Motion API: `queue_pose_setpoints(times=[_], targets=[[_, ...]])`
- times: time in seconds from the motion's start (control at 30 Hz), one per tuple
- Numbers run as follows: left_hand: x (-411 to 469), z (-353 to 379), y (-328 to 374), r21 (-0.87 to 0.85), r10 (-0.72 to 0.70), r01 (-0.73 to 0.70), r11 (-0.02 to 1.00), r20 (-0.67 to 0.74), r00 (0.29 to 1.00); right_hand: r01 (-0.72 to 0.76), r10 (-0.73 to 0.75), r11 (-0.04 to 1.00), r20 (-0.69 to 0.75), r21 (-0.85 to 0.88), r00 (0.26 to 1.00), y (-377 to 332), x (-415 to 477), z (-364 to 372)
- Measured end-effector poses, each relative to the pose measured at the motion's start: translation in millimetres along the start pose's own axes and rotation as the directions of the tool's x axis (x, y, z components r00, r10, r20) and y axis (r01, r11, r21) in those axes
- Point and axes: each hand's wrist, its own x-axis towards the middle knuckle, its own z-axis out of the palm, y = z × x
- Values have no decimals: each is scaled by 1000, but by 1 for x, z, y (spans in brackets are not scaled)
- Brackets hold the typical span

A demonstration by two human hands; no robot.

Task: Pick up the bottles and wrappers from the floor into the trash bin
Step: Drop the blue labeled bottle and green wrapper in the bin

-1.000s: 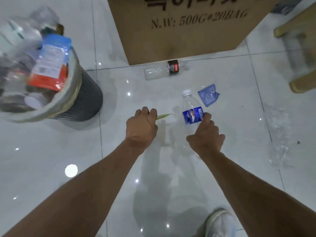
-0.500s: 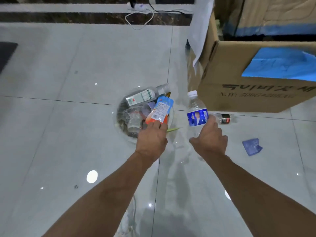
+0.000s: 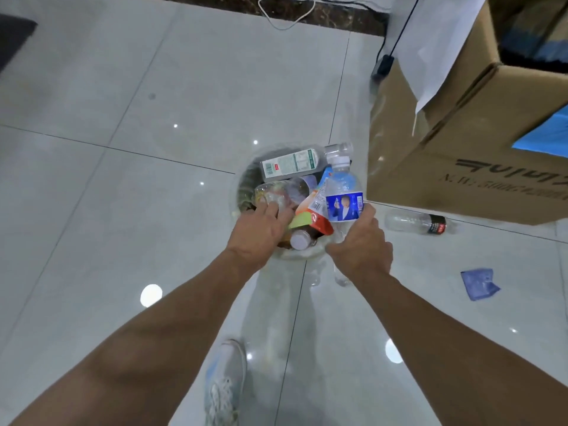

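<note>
The trash bin (image 3: pixel 243 186) stands on the tiled floor, seen from above and packed with bottles and an orange pouch. My left hand (image 3: pixel 261 230) reaches over its near rim, fingers stretched onto the trash; a green wrapper (image 3: pixel 302 220) lies just beside the fingertips. My right hand (image 3: pixel 361 245) grips a clear water bottle with a blue label (image 3: pixel 343 198) upright over the bin's right side. On the floor to the right lie a clear bottle with a black-and-red label (image 3: pixel 413 222) and a blue wrapper (image 3: pixel 479 283).
A big cardboard box (image 3: pixel 455 155) stands right behind the floor bottle, close to the bin. Cables (image 3: pixel 289 13) and a black adapter (image 3: pixel 382 67) lie along the far wall. My shoe (image 3: pixel 226 382) is below the bin.
Both hands have moved from the floor to over the bin. The right hand brought the blue-label bottle along. The green wrapper now lies in the bin by my left fingers.
</note>
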Motion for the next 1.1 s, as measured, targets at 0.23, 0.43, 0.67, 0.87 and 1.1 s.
queue_pose_setpoints(times=[0.23,0.43,0.67,0.87,1.1], targets=[[-12,23,-9,13,87,-86,996,-94,992,-31,31,999,33,15,999,-9,9,13],[-15,26,-11,52,26,-16,999,-185,982,-110,101,971,52,213,994,-18,10,24],[-17,39,-16,-120,-86,62,991,-202,976,-195,204,901,19,387,979,-36,29,27],[-25,48,-22,-172,-129,93,981,-212,969,-107,112,924,10,368,994,-57,55,26],[-32,55,-29,-217,-138,92,972,-206,969,-76,37,916,105,395,994,-55,55,30]])
